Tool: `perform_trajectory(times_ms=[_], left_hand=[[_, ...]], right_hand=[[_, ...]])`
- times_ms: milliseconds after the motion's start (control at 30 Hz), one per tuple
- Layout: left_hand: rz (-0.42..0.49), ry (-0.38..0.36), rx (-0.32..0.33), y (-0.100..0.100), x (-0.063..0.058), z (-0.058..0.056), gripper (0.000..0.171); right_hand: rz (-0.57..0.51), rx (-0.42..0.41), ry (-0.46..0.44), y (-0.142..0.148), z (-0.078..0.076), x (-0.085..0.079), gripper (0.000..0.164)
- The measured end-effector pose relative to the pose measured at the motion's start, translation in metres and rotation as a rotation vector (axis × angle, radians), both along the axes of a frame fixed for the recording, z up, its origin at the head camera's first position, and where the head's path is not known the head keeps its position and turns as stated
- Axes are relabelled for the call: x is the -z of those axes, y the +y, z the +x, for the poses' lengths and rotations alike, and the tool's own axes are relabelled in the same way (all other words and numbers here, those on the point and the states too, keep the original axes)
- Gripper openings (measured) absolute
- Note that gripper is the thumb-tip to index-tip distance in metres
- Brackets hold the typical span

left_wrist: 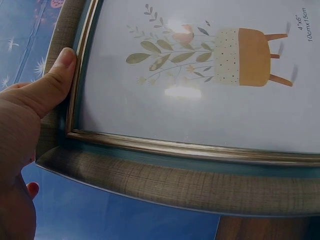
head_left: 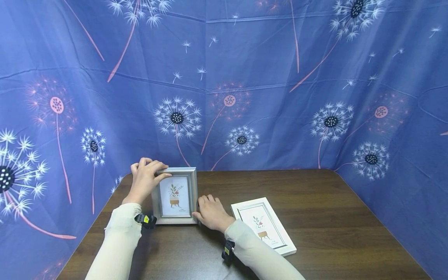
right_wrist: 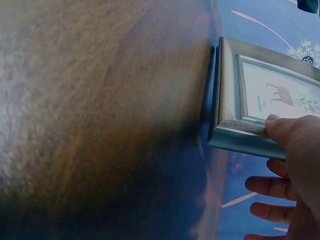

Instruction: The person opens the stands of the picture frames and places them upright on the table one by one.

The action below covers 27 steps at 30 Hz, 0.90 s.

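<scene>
A silver-grey picture frame [head_left: 193, 194] stands upright on the table, its front towards me, with a print of a potted plant inside. At its upper left corner my left hand [head_left: 147, 177] grips the border, the thumb [left_wrist: 59, 75] lying on the front and the fingers behind the top edge. Low on the opposite side, my right hand [head_left: 212, 214] pinches the border. Its thumb [right_wrist: 280, 127] presses the front, while the other fingers [right_wrist: 272, 187] spread beside and behind the frame. A white picture frame [head_left: 281, 229] with a similar print lies face up, right of the right hand.
The dark brown wooden table [head_left: 332, 217] extends to the right and back. Blue cloth [head_left: 273, 97] with dandelion patterns hangs behind it and along both sides. Each wrist wears a small black camera, one being the left camera [head_left: 146, 220]. The right forearm passes close by the white frame.
</scene>
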<state>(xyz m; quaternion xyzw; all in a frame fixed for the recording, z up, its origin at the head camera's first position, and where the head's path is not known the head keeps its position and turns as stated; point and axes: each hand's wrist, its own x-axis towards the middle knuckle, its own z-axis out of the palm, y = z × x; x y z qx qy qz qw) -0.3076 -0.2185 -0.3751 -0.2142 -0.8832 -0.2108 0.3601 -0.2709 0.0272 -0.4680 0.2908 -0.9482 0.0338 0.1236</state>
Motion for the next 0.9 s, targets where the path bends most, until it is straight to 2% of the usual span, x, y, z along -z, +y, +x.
perform_trajectory(times_ms=[900], left_hand=[[0.023,-0.038,-0.004,0.0024,0.0038,0.0030,0.029]], right_hand=[[-0.038,-0.013,-0.004,0.0013,0.0014,0.0039,0.040]])
